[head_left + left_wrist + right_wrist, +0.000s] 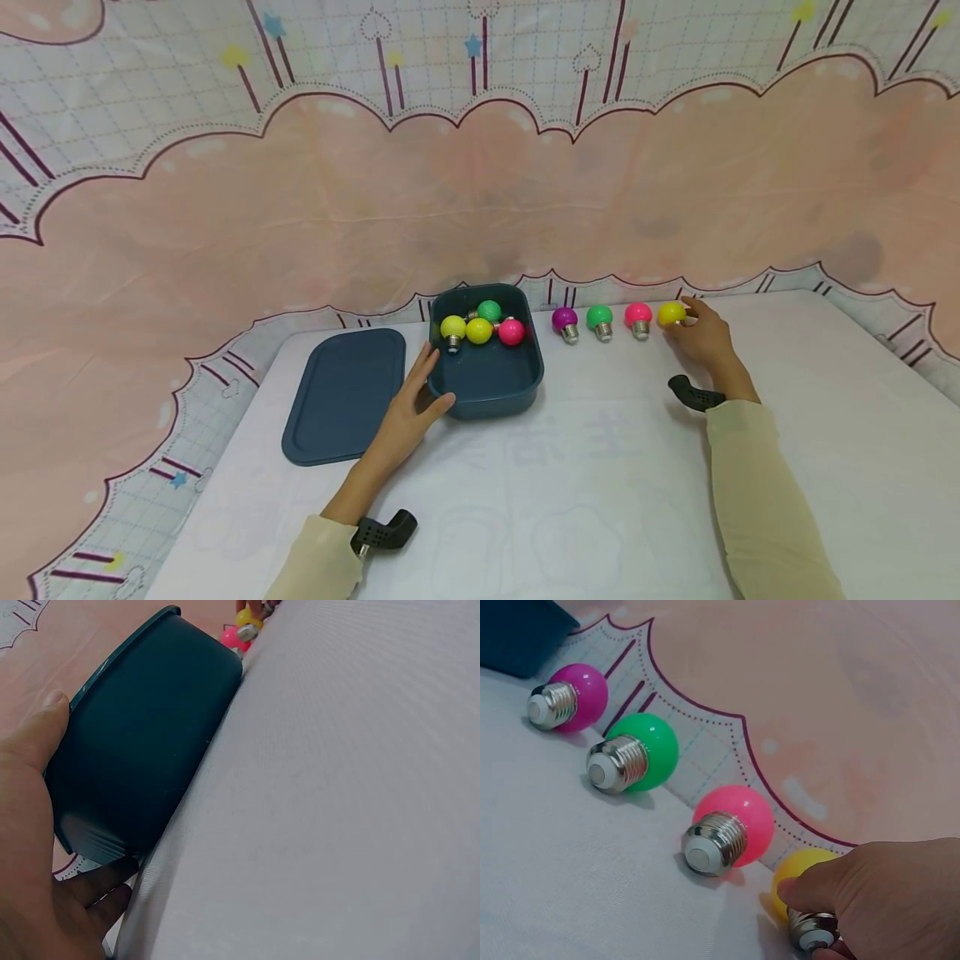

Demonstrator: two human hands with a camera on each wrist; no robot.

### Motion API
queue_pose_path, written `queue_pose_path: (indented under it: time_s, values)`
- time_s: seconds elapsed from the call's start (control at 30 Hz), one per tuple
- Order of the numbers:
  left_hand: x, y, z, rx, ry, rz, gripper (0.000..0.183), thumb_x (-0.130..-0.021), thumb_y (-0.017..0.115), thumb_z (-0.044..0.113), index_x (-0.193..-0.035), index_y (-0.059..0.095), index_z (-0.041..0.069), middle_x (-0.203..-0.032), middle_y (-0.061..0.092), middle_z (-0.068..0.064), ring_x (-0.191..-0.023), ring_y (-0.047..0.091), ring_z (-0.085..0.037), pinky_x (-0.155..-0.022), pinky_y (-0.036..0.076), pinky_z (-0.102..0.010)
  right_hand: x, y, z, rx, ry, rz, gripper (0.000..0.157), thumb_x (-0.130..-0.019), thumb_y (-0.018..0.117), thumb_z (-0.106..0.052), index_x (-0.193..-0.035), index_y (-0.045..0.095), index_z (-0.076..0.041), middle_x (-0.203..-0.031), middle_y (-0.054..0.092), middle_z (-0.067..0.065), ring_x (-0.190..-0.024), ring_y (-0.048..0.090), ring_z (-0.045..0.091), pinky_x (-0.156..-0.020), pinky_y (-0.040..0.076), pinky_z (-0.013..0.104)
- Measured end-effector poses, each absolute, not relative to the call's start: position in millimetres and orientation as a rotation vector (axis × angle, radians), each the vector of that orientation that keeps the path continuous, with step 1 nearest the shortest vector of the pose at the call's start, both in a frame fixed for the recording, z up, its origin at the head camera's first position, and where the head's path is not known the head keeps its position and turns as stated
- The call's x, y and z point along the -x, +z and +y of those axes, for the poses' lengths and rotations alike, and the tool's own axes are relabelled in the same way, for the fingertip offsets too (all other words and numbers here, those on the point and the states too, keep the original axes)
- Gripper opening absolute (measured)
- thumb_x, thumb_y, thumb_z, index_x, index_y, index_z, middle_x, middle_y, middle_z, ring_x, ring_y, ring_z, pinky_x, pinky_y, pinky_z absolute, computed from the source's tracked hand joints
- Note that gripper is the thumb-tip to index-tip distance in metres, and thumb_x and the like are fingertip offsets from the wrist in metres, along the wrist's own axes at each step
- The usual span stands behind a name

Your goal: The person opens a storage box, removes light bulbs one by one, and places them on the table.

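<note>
A dark blue plastic box (487, 383) stands on the white table with several coloured light bulbs inside, gathered toward its back: yellow, green and pink. My left hand (408, 412) rests against its left side, thumb near the front corner and fingers spread fairly straight. To the right of the box lie a purple bulb (565, 320), a green bulb (600, 317) and a pink bulb (638, 314) in a row. At the row's right end, my right hand (705, 336) pinches a yellow light bulb (799, 874); its metal screw base shows in the right wrist view.
Left of the box, a flat dark blue lid (345, 396) lies on the table. A patterned cloth backdrop (480, 217) rises just behind the box and the row of bulbs. The white tabletop (570, 508) extends in front.
</note>
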State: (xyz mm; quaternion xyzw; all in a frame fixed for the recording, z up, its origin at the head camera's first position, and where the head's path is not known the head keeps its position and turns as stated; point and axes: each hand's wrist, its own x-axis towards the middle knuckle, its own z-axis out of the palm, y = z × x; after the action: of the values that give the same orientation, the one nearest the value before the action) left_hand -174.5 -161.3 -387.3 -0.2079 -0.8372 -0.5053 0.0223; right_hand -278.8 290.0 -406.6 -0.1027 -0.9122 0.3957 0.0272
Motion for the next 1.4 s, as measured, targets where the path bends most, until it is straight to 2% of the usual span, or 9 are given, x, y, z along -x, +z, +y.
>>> queue_pose_path:
  time_s: [0.23, 0.37, 0.57, 0.77, 0.97, 1.27, 1.4]
  values:
    - [173.8, -387.2, -161.8, 0.629, -1.561, -2.606, 0.068, -0.097, 0.058, 0.016, -0.153, 0.021, 0.01, -0.16, 0.005, -0.007, -0.144, 0.009, -0.028, -0.111, 0.021, -0.049, 273.6, -399.1, 291.3, 0.321, 1.204, -2.824, 0.073, -0.096, 0.056, -0.024, -0.152, 0.014, -0.001, -0.145, 0.027, 0.034, -0.129, 0.025, 0.054, -0.103, 0.026, 0.063]
    - [173.8, -386.5, -161.4, 0.628, -1.544, -2.612, 0.068, -0.097, 0.058, 0.016, -0.153, 0.021, 0.01, -0.159, 0.005, -0.005, -0.144, 0.01, -0.028, -0.111, 0.021, -0.049, 271.3, -393.3, 293.8, 0.309, 1.21, -2.775, 0.073, -0.096, 0.056, -0.024, -0.152, 0.015, -0.001, -0.145, 0.027, 0.034, -0.129, 0.025, 0.054, -0.102, 0.028, 0.063]
    - [175.0, -386.4, -162.1, 0.631, -1.548, -2.612, 0.068, -0.097, 0.058, 0.017, -0.153, 0.02, 0.01, -0.159, 0.005, -0.002, -0.144, 0.009, -0.027, -0.111, 0.02, -0.049, 269.0, -377.1, 284.0, 0.237, 1.194, -2.689, 0.069, -0.097, 0.055, -0.025, -0.151, 0.019, -0.001, -0.145, 0.03, 0.033, -0.122, 0.039, 0.052, -0.096, 0.039, 0.06]
    - [175.6, -386.3, -162.6, 0.645, -1.557, -2.594, 0.068, -0.096, 0.059, 0.016, -0.153, 0.021, 0.011, -0.159, 0.005, -0.004, -0.144, 0.01, -0.026, -0.111, 0.021, -0.049, 266.3, -356.1, 255.3, 0.046, 1.168, -2.629, 0.065, -0.096, 0.058, -0.021, -0.15, 0.026, -0.001, -0.141, 0.038, 0.03, -0.113, 0.049, 0.045, -0.088, 0.048, 0.053]
    - [174.9, -386.7, -163.1, 0.662, -1.612, -2.572, 0.068, -0.097, 0.058, 0.013, -0.153, 0.02, 0.01, -0.16, 0.004, -0.008, -0.144, 0.01, -0.026, -0.111, 0.021, -0.05, 267.3, -344.1, 222.8, -0.147, 1.178, -2.608, 0.061, -0.096, 0.058, -0.019, -0.148, 0.032, -0.002, -0.138, 0.043, 0.027, -0.112, 0.052, 0.043, -0.087, 0.048, 0.053]
    - [174.1, -386.6, -163.6, 0.642, -1.601, -2.578, 0.068, -0.097, 0.058, 0.013, -0.153, 0.02, 0.01, -0.16, 0.005, -0.006, -0.144, 0.009, -0.025, -0.111, 0.021, -0.05, 267.5, -332.5, 172.0, -0.354, 1.177, -2.602, 0.057, -0.094, 0.062, -0.016, -0.146, 0.038, -0.007, -0.135, 0.05, 0.02, -0.109, 0.057, 0.035, -0.086, 0.051, 0.047]
    - [174.9, -387.6, -163.5, 0.653, -1.609, -2.571, 0.068, -0.096, 0.058, 0.013, -0.153, 0.02, 0.01, -0.16, 0.005, -0.007, -0.144, 0.01, -0.025, -0.111, 0.022, -0.049, 266.3, -332.1, 142.4, -0.531, 1.151, -2.611, 0.058, -0.092, 0.065, -0.015, -0.144, 0.041, -0.009, -0.132, 0.052, 0.019, -0.105, 0.059, 0.031, -0.082, 0.053, 0.044]
